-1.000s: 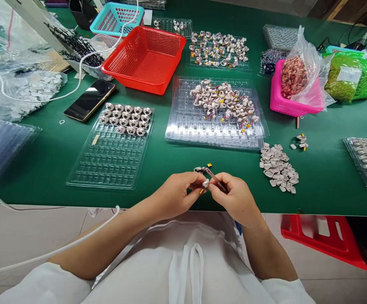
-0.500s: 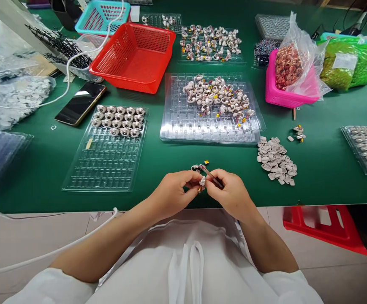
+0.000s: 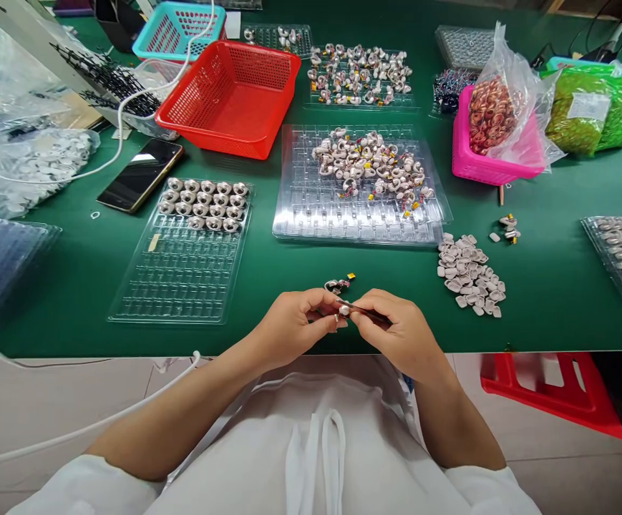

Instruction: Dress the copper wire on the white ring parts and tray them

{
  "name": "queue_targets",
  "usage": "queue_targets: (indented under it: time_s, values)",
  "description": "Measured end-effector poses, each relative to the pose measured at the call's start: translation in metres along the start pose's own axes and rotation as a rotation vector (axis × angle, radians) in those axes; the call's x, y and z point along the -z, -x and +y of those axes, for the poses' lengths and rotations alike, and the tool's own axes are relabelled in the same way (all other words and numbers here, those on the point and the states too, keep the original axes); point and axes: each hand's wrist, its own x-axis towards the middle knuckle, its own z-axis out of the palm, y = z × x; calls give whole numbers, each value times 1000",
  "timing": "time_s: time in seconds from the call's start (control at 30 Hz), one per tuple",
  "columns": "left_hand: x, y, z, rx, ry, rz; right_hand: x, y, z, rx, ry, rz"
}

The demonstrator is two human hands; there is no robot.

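My left hand [image 3: 292,322] pinches a small pale earbud part [image 3: 344,310] between thumb and fingertips, just above the green table's front edge. My right hand [image 3: 399,325] is closed around dark metal tweezers [image 3: 372,312], which lie nearly level with their tip at the earbud part. The fingers partly hide both tips and part. Just beyond my hands, another earbud part with wires and a yellow tab [image 3: 337,285] lies on the table.
Left stands a clear tray [image 3: 171,286] with rows of silvery shells; ahead, a stacked tray [image 3: 311,222] holds wired earbud parts. Pale caps [image 3: 472,275] lie piled at right. Behind are a red basket [image 3: 227,100], a phone [image 3: 139,175] and a pink basket [image 3: 496,168].
The tweezers have swung from pointing up and away, near the loose earbud part, to lying nearly level across the held one. My right hand has turned slightly with them.
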Motion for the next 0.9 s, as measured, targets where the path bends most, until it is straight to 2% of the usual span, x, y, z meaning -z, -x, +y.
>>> queue_targets:
  time_s: [0.23,0.37,0.47,0.6,0.77,0.9]
  values:
    - [0,1,3,41,37,-23,2,2,4,164,33,-3]
    - [-2,3,1,50,43,-19,6,1,4,173,64,-63]
    - [-4,3,1,67,100,6,6,1,5,181,55,-58]
    - [-1,2,2,163,325,10,2,3,10,258,78,-3]
    - [5,-3,0,259,647,-132,-1,4,18,495,251,141]
    - [5,-7,-2,293,772,-200,-2,4,18,609,402,185]
